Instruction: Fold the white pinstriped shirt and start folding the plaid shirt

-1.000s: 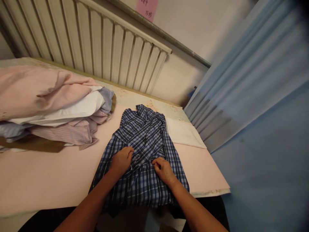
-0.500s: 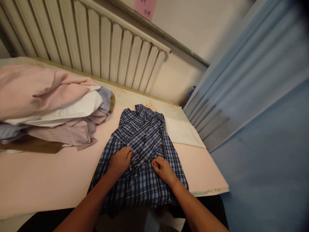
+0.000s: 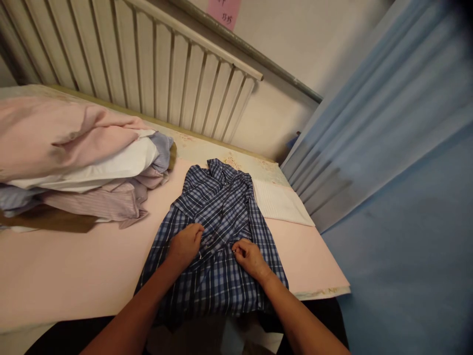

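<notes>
A dark blue plaid shirt (image 3: 218,202) lies on the table, its collar toward the wall and its hem hanging over the near edge. My left hand (image 3: 186,241) is closed on the left of the shirt's middle, pinching the cloth. On the right, my right hand (image 3: 249,256) pinches the same shirt with thumb and forefinger. A tiny shiny spot shows at the right fingertips and another beside the left hand; both are too small to name. The sleeves are folded inward across the front.
A heap of pink, white and striped clothes (image 3: 74,143) lies at the left of the pink-covered table (image 3: 74,276). A folded white striped cloth (image 3: 283,202) lies right of the shirt. Behind stands a radiator (image 3: 177,79); a blue curtain (image 3: 399,222) hangs at the right.
</notes>
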Demonstrator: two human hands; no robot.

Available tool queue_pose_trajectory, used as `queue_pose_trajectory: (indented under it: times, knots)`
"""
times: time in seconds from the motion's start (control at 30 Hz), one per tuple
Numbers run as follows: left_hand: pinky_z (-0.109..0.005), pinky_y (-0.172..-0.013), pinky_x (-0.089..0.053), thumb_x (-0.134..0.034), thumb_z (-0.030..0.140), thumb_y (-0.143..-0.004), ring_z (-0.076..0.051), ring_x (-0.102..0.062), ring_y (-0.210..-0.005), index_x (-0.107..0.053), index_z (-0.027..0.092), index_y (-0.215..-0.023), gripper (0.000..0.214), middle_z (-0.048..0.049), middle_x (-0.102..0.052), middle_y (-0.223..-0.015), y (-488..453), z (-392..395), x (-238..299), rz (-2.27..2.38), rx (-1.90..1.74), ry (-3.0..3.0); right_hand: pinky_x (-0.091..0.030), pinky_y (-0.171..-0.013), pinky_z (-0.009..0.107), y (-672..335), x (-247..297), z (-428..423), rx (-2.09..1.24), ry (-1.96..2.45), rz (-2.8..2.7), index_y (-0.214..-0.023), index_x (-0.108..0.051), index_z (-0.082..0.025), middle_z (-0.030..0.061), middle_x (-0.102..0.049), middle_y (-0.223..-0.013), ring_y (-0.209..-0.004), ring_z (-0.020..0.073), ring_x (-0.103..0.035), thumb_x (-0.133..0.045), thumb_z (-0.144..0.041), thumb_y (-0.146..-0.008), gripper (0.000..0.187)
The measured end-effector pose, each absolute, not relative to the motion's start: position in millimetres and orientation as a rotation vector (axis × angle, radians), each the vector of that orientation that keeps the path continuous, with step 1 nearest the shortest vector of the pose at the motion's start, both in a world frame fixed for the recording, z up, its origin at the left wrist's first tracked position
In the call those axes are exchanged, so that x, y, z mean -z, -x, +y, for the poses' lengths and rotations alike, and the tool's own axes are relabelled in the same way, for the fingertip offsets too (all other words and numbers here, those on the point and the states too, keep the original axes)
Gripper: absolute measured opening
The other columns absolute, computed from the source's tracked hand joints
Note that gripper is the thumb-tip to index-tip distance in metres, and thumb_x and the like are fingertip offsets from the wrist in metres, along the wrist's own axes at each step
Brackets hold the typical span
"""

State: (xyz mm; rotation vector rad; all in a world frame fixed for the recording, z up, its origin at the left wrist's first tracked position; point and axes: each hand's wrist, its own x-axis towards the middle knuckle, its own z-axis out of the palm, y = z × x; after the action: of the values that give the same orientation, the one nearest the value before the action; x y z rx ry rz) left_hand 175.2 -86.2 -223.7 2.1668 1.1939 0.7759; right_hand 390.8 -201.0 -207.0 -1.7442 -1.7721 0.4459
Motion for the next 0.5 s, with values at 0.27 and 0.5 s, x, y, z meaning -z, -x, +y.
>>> queue_pose_trajectory:
  times: [0.27,0.5]
  knots:
    - [-0.028,-0.075,-0.043,-0.035,0.025,-0.088,-0.017,-0.062,-0.085,-0.059,0.023,-0.089,0.024,-0.0023,-0.066,-0.094,-175.1,-86.8,222.7,1.196,-0.782,-2.173,-0.040,-0.062,0.022,-391.4,205.5,-201.2,-0.468,1.748,-1.765,-0.078,-0.065,-0.019,-0.0018,-0.052,-0.071,-0.065,0.0111,-0.050,-0.051,-0.006,-0.074,0.019]
    - [-0.029,-0.076,-0.043,-0.035,0.025,-0.089,-0.017,-0.061,-0.085,-0.060,0.023,-0.089,0.025,-0.0023,-0.067,-0.094,-175.0,-87.6,221.5,1.198,-0.780,-2.162,-0.040,-0.064,0.023,-392.6,205.6,-201.0,-0.534,1.742,-1.730,-0.077,-0.065,-0.020,-0.0020,-0.052,-0.071,-0.067,0.0119,-0.051,-0.054,-0.009,-0.075,0.015]
